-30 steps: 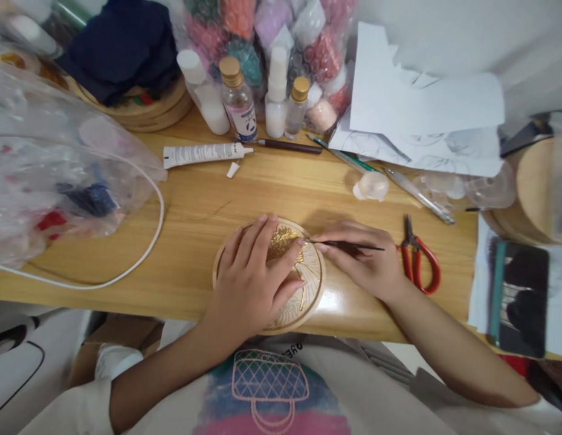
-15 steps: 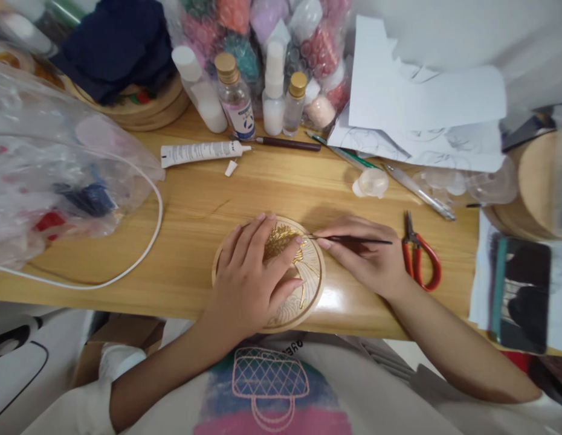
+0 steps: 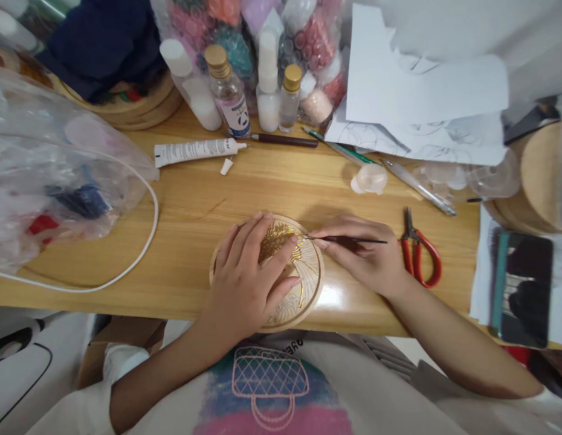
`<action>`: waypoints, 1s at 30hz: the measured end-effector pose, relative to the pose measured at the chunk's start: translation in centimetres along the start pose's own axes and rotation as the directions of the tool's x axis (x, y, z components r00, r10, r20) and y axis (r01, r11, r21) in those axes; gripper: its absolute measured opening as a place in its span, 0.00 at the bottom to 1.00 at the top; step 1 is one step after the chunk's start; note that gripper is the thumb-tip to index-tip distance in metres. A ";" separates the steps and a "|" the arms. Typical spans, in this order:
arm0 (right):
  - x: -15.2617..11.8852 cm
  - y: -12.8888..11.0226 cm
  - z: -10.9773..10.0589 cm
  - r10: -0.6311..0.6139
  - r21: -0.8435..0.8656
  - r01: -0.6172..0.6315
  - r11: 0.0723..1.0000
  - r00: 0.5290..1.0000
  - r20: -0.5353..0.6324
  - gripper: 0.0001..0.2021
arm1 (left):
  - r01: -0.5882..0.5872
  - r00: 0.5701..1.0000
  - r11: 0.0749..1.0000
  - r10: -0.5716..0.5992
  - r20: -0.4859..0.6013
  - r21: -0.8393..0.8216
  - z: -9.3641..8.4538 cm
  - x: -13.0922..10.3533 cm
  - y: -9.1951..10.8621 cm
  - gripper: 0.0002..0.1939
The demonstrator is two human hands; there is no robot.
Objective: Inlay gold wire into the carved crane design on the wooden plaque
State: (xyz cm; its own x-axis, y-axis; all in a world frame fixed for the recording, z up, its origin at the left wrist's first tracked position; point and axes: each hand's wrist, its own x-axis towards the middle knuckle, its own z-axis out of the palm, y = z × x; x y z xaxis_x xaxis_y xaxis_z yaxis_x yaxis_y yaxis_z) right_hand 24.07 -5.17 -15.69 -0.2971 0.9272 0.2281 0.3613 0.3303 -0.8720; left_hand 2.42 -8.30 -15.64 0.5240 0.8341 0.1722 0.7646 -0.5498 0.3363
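A round wooden plaque [image 3: 313, 289] with a raised rim lies near the table's front edge. Its face carries a line drawing, partly covered in gold wire-like lines. My left hand [image 3: 249, 272] rests over the plaque's left half, fingers spread, hiding much of the design. The index fingertip touches the gold part near the top. At the right rim my right hand [image 3: 367, 251] pinches a slim dark tool with a fine metal tip [image 3: 362, 240]. That tip points left at the gold lines, close to my left index finger; whether it touches them I cannot tell.
Red-handled pliers [image 3: 419, 251] lie right of my right hand. Behind are a white tube [image 3: 194, 151], its cap [image 3: 226, 166], several bottles [image 3: 231, 96], pens [image 3: 419, 187] and papers [image 3: 426, 96]. A white cable [image 3: 151, 229] and plastic bag [image 3: 67, 163] occupy the left, a phone [image 3: 528, 290] the right.
The view has shifted slightly, moving the back items a little left and up. Both hands keep their places at the plaque; the tool's tip has moved slightly left.
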 end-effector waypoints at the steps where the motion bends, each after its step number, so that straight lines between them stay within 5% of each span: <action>1: 0.0 0.0 0.0 -0.006 0.002 0.006 1.000 1.000 -0.002 0.06 | 0.000 1.000 1.000 0.000 -0.002 0.002 0.0 0.0 0.0 0.20; 30: 0.1 -0.1 -0.1 0.011 -0.020 -0.012 1.000 1.000 -0.020 0.05 | -0.024 0.997 0.997 0.019 -0.070 -0.071 0.0 0.0 -0.3 0.19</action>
State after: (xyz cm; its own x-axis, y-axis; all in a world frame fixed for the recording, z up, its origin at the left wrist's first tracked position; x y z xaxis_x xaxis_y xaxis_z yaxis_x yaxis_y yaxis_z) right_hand 24.10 -5.11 -15.56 -0.2755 0.9342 0.2268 0.3822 0.3229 -0.8658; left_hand 2.18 -8.17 -15.79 0.5106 0.8248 0.2430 0.7235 -0.5648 0.3969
